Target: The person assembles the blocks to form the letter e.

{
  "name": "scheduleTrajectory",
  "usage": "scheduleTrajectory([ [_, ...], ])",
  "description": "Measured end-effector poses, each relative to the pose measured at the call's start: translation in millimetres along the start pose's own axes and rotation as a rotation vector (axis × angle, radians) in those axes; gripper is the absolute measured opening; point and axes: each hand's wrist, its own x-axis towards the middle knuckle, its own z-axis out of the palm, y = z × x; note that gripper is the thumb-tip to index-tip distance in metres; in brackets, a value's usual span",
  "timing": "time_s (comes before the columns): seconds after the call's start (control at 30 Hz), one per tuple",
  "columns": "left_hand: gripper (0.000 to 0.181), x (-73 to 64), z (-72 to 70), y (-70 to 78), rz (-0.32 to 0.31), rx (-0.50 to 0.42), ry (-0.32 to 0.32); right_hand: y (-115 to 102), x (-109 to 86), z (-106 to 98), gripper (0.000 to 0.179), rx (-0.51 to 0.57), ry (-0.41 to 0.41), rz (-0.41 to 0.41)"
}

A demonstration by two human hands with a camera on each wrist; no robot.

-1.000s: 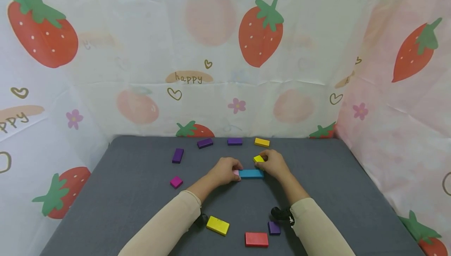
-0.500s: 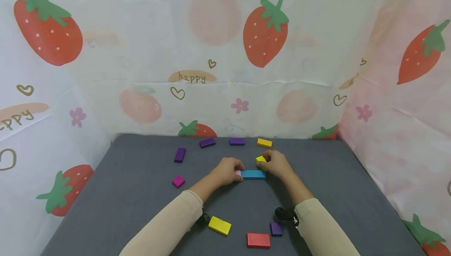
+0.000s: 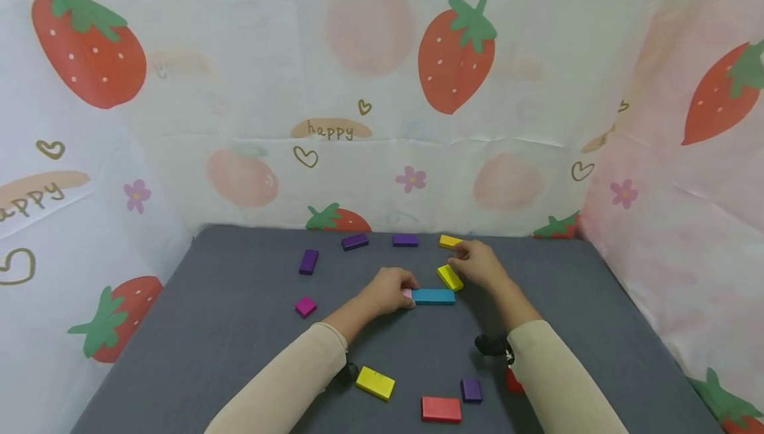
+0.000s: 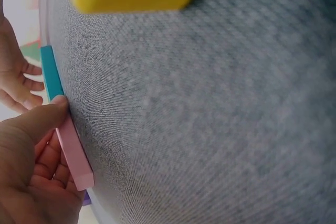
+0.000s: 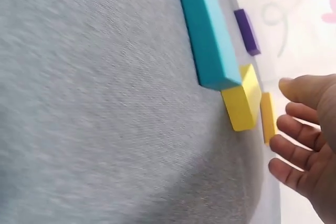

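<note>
Left hand grips the pink block; right hand holds nothing

Take the blue block as the centre of a dial seen from the head camera, 12 o'clock being the far edge of the grey bench. The pink block lies in line with it at 9 o'clock (the left hand covers the join), held narrowly between thumb and fingers. The right hand is at 2 o'clock, fingers apart and relaxed. Just beside that hand, at 1 o'clock, the near yellow block sits askew by the blue one's corner; I cannot tell whether they touch.

Further out, the amber block stands between 12 and 1. Dark purple blocks follow at 11, 10 and between 9 and 10, then the magenta block at 9. Nearer the person are the large yellow block at 7, the red block at 6 and the small violet block at 5. Another red piece shows beside the right sleeve, partly hidden.
</note>
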Motion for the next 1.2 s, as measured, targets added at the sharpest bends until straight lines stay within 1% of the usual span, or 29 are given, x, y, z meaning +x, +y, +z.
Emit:
scheduleTrajectory([
  [0.2,0.028,-1.2,-1.1,2.2,-0.005,-0.001,-0.001,4,12.4,-10,0.046,-0.017,0.026,-0.027],
  [0.33,0.028,-0.8,-1.2,0.7,-0.006,-0.008,0.0,3,22.2,-15,0.045,-0.043,0.044,-0.041],
  [0.43,0.028,1.0,0.1,-1.3,-0.005,-0.011,0.003,2,27.8,-16,0.044,-0.047,0.041,-0.038],
  [0.73,0.03,1.7,1.9,-2.7,-0.007,-0.009,0.0,2,41.2,-6,0.045,-0.029,0.037,-0.007],
  [0.83,0.03,1.2,1.7,-2.3,-0.01,-0.005,0.002,2,44.7,-3,0.044,-0.02,0.034,-0.008],
  [0.97,0.029,0.4,0.9,-1.5,-0.015,-0.005,0.0,3,49.0,1,0.044,-0.03,0.03,-0.01],
  [1.2,0.029,0.3,-0.2,-0.6,-0.005,-0.01,0.002,7,55.6,5,0.044,-0.038,0.015,0.018],
])
